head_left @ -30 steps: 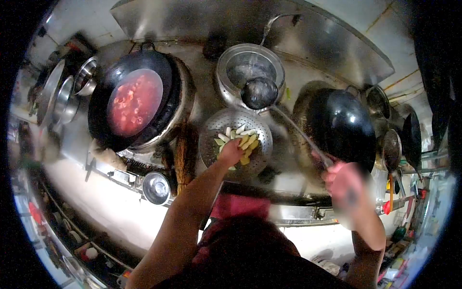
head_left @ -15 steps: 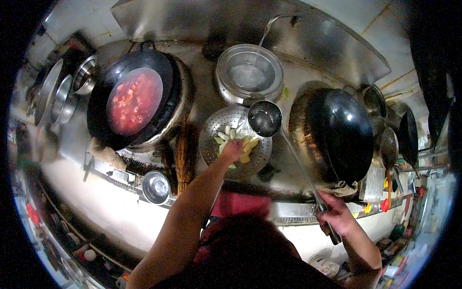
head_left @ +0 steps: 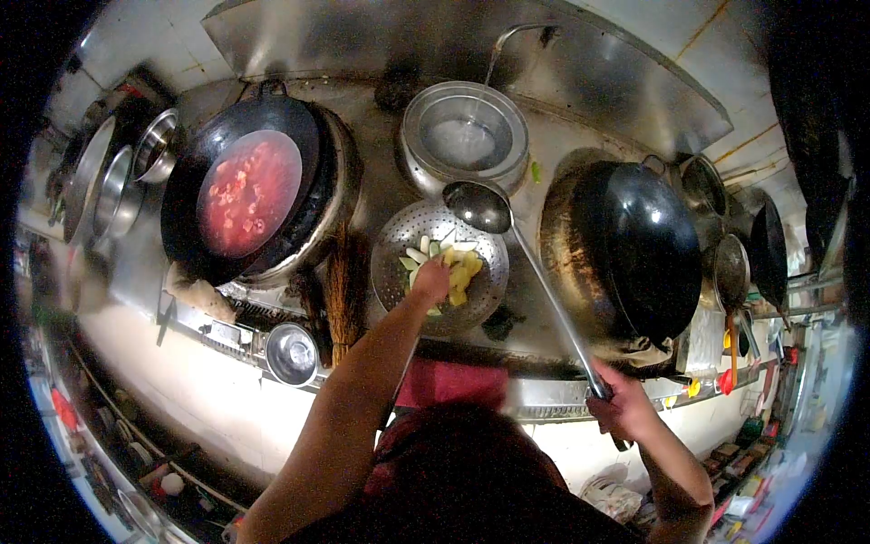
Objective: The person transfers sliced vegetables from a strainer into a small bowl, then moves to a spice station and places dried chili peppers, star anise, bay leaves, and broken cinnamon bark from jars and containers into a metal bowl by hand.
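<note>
Steel stovetop point(head_left: 376, 181) carries it all. L wok point(head_left: 216, 131) is the big one, w/ reddish liquid point(head_left: 249, 193) and pale chunks in it; R side has a black wok point(head_left: 652, 245), dark and shiny. Btwn them, toward the back, a metal water pot point(head_left: 419, 174) sits under a tap point(head_left: 523, 29) that runs a thin stream in. Just in front of the pot: a round perforated strainer point(head_left: 390, 263).

Long-handled ladle point(head_left: 478, 210) next: its bowl is over the strainer's far edge, near the pot; can't tell if there's water in it. R hand point(head_left: 622, 405) has fingers wrapped round the handle's near end, firm grasp. L hand point(head_left: 432, 283) is in the strainer, fingertips among the food; whether it's pinching any or just touching, can't tell.

Smallest: white-green lengths, prob. scallion pieces point(head_left: 464, 246), and yellow slices, prob. ginger slices point(head_left: 467, 272), all lying in the strainer around the L fingers.

Step in hand looks like rinsing/sorting these in the strainer. My read: next move calls for steady R wrist control on the ladle, w/ the L fingers keeping the slices inside the rim.
</note>
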`<act>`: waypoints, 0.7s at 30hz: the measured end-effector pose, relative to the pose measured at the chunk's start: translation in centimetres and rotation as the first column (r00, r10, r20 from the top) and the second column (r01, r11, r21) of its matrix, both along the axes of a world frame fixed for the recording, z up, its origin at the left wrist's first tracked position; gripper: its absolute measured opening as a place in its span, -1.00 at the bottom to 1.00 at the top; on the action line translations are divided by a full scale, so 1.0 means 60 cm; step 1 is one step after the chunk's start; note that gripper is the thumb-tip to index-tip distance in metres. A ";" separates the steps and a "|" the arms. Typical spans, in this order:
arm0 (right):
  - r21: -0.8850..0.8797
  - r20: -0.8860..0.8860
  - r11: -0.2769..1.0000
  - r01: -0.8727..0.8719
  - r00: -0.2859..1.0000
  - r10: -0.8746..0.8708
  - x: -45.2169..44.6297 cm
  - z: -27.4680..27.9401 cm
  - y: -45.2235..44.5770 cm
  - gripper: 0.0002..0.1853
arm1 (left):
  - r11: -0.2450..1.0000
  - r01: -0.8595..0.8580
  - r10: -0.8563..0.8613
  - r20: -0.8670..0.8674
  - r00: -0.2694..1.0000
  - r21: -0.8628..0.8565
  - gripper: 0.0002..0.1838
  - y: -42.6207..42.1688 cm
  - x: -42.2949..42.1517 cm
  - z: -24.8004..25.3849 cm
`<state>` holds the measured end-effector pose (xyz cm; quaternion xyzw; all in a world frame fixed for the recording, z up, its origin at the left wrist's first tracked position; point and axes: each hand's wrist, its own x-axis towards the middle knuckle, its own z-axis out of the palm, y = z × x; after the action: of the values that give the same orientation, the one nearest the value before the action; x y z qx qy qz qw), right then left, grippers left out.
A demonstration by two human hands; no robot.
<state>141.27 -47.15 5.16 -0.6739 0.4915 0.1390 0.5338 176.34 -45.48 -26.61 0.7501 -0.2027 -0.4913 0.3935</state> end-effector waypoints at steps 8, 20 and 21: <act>-0.134 0.316 0.990 0.042 0.949 0.003 0.100 -0.100 -0.093 -0.26 | 0.607 0.646 -0.730 0.646 0.222 0.463 -0.50 0.004 -0.022 0.042; 0.083 0.328 0.959 0.272 0.901 -0.284 0.325 -0.269 -0.272 -0.51 | 0.832 0.479 -0.552 0.494 0.672 0.279 -0.69 0.003 -0.045 0.023; 0.432 0.310 0.845 0.316 0.827 -0.468 0.330 -0.242 -0.281 -0.58 | 0.874 0.419 -0.485 0.476 0.734 0.244 -0.68 0.005 -0.045 0.032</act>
<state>161.05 -64.00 -9.38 -0.4596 0.4662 -0.0296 0.7554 173.65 -45.20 -24.68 0.8050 -0.4481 -0.3605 0.1458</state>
